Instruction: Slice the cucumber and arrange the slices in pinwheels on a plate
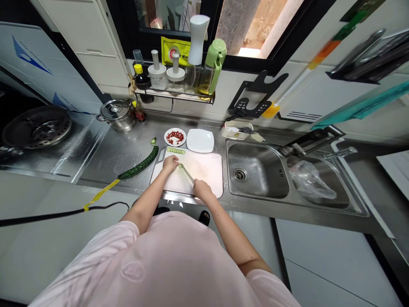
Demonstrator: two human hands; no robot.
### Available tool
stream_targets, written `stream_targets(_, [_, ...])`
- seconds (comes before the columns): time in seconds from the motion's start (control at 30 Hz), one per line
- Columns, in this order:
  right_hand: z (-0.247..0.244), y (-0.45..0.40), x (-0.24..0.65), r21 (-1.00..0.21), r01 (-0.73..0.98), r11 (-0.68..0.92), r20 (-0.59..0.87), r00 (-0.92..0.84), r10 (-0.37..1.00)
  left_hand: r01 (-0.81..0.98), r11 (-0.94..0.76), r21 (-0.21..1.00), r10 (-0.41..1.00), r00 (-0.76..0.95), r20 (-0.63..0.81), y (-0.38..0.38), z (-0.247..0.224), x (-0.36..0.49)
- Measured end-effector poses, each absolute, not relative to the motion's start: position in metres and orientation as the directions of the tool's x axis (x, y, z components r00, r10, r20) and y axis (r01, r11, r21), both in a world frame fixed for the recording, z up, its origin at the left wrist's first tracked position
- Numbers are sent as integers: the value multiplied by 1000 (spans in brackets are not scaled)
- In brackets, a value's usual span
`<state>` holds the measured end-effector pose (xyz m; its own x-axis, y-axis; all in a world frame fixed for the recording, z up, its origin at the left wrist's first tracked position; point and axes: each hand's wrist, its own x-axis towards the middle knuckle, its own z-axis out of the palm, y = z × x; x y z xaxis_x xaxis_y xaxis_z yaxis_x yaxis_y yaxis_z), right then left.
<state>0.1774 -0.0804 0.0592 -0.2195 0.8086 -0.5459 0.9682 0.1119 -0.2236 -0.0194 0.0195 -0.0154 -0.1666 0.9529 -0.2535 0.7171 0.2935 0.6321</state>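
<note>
My right hand (202,190) is closed round the handle of a knife (188,174), whose blade points up and left over the white cutting board (204,170). A small green piece (181,166) lies at the blade's tip. Just left of it, my left hand (171,163) has its fingers bent together at the board; what they hold, if anything, is too small to make out. Along the board's top edge lies a row of cucumber slices (175,150). A long dark green cucumber (139,164) rests on the steel counter left of the board.
Behind the board stand a plate of chopped red pieces (175,137) and a bare white plate (200,140). A double sink (258,170) is at right, a steel pot (117,114) and black wok (36,125) at left. Bottles stand on a wall rack (174,94).
</note>
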Motion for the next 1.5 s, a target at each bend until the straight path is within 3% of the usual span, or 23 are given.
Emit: stream_targets(1.5, [62,-76,178,-227,968,108,-571,-222,790,738,310,599,945,-171,-278,23,-17,-20])
